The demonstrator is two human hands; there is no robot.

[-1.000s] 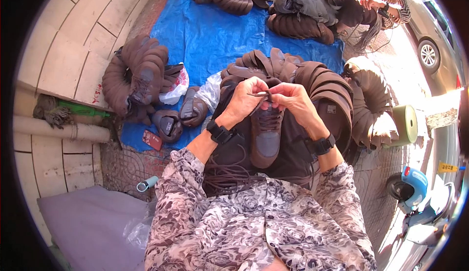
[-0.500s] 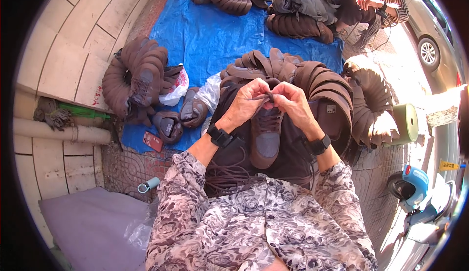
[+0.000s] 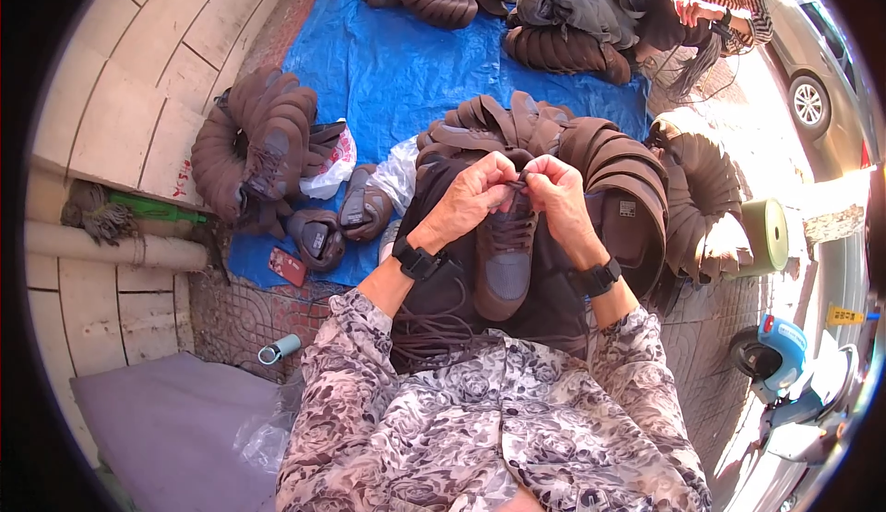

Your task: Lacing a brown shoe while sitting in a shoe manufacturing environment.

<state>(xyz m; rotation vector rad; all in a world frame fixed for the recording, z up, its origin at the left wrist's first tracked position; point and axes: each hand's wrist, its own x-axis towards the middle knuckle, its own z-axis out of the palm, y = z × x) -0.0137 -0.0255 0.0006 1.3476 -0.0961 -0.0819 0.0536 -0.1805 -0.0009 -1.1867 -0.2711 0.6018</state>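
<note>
A brown shoe with a grey toe patch lies on my lap, toe toward me and laced up its front. Above its upper end, my left hand pinches a dark shoelace between thumb and fingers. My right hand grips the same lace close by, its fingertips nearly meeting the left ones. The fingers partly hide the lace and the shoe's opening. Loose brown laces are bunched on my dark-clad lap, left of the shoe. A long curved row of nested brown shoes arches just beyond my hands.
More nested shoe coils lie left and right, around a blue tarp. Two loose shoes, one a brown shoe, sit by plastic bags. A green roll stands right. Another person's hand shows at the far right.
My fingertips have shifted slightly right and drawn a little apart on the lace. The shoe on my lap has barely moved.
</note>
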